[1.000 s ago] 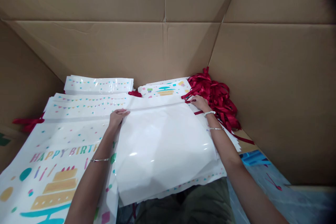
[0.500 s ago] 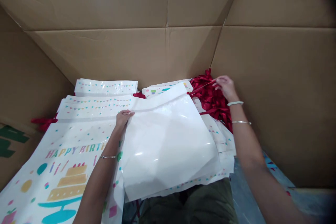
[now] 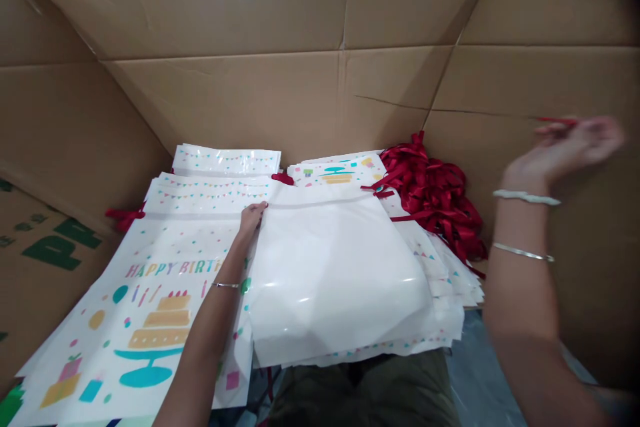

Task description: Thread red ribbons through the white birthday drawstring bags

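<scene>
Right of the white bag (image 3: 335, 267), the right hand (image 3: 570, 147) has swung clear, clamped on a red-ended strand (image 3: 555, 121) (that pull seemingly finished); the left hand (image 3: 253, 216) pinches the bag's edge.

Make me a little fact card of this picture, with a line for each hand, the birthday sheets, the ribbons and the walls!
Left hand: gripping the left edge of the blank white sheet, near its top corner
Right hand: raised, pinching a thin red strand, blurred
Birthday sheets: piled at left, cake picture on top
Red ribbons: heaped beyond the white sheet's top right corner
Walls: brown cardboard
</scene>
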`<state>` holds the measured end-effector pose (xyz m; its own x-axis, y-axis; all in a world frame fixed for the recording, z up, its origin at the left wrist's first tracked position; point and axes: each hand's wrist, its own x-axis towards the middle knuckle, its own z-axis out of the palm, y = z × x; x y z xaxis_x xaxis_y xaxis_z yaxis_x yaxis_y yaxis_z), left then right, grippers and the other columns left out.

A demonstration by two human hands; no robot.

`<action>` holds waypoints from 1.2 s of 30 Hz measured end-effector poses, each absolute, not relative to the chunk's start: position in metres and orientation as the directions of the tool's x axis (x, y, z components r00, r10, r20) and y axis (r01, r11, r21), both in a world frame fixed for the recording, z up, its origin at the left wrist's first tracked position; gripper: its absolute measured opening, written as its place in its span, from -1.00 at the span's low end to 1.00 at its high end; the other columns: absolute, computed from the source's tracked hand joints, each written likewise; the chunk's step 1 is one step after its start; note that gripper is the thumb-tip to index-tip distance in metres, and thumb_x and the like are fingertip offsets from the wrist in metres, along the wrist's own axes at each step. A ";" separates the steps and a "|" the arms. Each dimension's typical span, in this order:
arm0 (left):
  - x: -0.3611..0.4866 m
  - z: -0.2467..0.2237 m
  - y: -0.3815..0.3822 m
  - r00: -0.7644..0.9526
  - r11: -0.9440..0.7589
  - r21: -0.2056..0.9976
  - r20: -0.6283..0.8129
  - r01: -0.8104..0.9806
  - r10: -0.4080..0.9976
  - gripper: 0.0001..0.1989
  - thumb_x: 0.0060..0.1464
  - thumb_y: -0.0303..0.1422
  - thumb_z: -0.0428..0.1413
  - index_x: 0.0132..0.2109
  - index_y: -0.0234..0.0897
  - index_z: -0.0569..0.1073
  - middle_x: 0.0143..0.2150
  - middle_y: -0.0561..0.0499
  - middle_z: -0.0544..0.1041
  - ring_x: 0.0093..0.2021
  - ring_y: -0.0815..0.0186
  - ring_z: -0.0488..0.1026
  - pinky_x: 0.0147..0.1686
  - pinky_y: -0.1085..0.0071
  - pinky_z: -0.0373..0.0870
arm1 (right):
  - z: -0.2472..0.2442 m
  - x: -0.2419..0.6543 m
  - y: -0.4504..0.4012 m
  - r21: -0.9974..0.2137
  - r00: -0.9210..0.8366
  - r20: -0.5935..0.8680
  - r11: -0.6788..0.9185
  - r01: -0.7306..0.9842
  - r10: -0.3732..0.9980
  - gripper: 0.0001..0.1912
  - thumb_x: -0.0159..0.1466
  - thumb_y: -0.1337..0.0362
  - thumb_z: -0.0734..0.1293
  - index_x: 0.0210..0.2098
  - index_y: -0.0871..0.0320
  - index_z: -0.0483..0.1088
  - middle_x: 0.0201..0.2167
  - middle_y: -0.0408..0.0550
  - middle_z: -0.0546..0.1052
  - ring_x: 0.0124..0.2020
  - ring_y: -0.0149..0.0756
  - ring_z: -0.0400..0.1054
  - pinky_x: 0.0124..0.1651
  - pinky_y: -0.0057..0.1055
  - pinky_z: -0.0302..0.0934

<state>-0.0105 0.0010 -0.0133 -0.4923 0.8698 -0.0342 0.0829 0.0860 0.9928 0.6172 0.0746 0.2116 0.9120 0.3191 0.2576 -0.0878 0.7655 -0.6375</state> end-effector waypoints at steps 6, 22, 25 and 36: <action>-0.010 -0.012 0.002 -0.502 0.117 0.992 -0.075 0.053 0.862 -0.45 -0.22 0.03 0.37 -0.23 -0.34 0.55 -0.53 0.09 0.41 -0.55 0.38 0.28 -0.54 0.45 0.16 | 0.112 0.469 0.105 -0.828 0.625 0.120 0.426 -0.366 0.771 -0.79 0.30 0.48 0.29 -0.36 0.09 0.19 -0.48 -0.25 0.35 -0.46 -0.46 0.40 -0.15 -0.34 0.51; -0.006 -0.012 0.003 -0.526 0.088 0.996 -0.077 -0.006 0.847 -0.49 -0.39 -0.15 0.45 -0.26 -0.32 0.54 -0.47 0.05 0.53 -0.50 0.30 0.40 -0.45 0.38 0.33 | 0.056 0.514 0.156 -0.401 -0.239 0.256 0.328 0.855 0.937 -0.51 0.24 0.59 0.22 0.03 0.22 0.61 0.13 0.12 0.56 0.05 -0.15 0.43 0.22 -0.30 0.28; -0.006 -0.012 0.002 -0.525 0.093 0.996 -0.079 0.001 0.847 -0.49 -0.37 -0.15 0.45 -0.26 -0.33 0.55 -0.48 0.04 0.53 -0.50 0.29 0.40 -0.45 0.37 0.33 | 0.053 0.523 0.158 -0.121 -0.321 0.235 0.355 0.927 0.917 -0.46 0.30 0.57 0.18 0.16 0.19 0.56 0.19 0.17 0.52 0.10 -0.06 0.34 0.20 -0.22 0.23; -0.005 -0.010 0.001 -0.540 0.094 0.995 -0.092 -0.025 0.836 -0.50 -0.39 -0.16 0.47 -0.28 -0.32 0.55 -0.46 0.01 0.56 -0.50 0.29 0.43 -0.48 0.39 0.36 | 0.083 0.523 0.163 -0.006 -0.333 0.293 0.350 0.937 0.896 -0.72 0.39 0.33 0.24 -0.24 0.15 0.62 -0.07 0.23 0.59 0.07 0.03 0.21 0.22 -0.07 0.03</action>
